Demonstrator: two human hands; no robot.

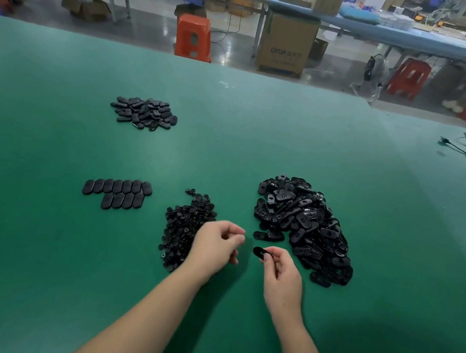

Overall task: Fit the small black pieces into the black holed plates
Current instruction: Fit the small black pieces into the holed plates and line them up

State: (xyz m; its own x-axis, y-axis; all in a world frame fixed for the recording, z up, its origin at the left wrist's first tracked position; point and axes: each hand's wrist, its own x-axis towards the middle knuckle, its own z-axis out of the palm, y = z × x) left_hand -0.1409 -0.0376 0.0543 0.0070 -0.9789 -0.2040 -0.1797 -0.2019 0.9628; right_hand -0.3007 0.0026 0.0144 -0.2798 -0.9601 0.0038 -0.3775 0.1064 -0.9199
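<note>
- The right hand point(278, 270) is nearest. Its thumb and fingers pinch one black plate point(258, 252) by one end, above the green table point(33, 236), so the other end sticks out toward the left hand.
- The left hand point(216, 245) has curled fingers with the tips brought together. It may pinch a small piece, but I cannot tell, because nothing shows between the fingertips.
- Just behind the left hand lies the heap of small pieces point(184, 223). To the right of the hands lies the big heap of plates point(303, 227), still loose.
- I judge the plate as light, stiff and smooth plastic. A grip on the edges, away from the hole, should leave the hole free.
- The small pieces look very light and easy to drop, so a pinch with the fingertips seems best.
- Further left, a group of plates lies flat in two neat rows point(118, 191).
- Farthest, another small pile point(144, 113) lies well apart from the rest.
</note>
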